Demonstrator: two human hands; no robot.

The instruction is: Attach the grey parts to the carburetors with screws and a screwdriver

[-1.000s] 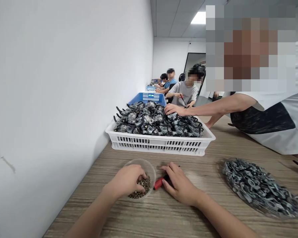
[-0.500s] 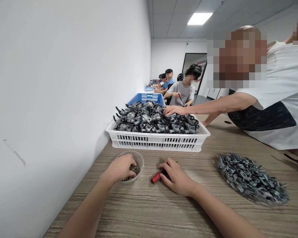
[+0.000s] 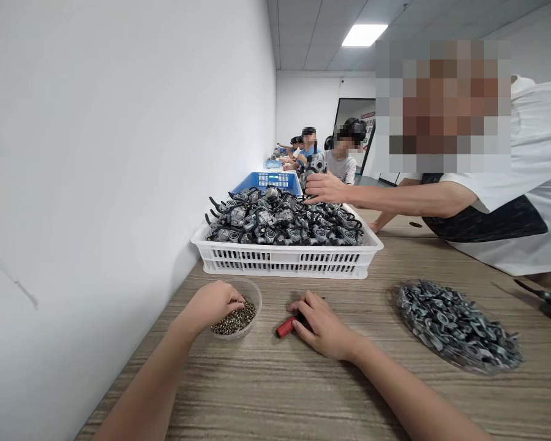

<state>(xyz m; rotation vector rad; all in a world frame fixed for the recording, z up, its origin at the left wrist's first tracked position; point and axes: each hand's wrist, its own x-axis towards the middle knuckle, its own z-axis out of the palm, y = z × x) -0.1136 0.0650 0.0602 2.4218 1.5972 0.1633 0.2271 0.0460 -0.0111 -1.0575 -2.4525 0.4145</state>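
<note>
The bench (image 3: 371,300) lies bare between my right grip (image 3: 322,332) and the heap of metal parts (image 3: 459,324). My left grip (image 3: 212,305) sits inside the rim of the bowl (image 3: 259,309) over screws (image 3: 233,323), my right over the red-handled tool (image 3: 285,327); whether either is clamped, I cannot tell.

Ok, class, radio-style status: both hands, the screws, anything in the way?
Left hand in clear tub, at screws. Right hand over red-handled tool. Co-worker's hand holds metal part above white crate, blocking neither.
</note>
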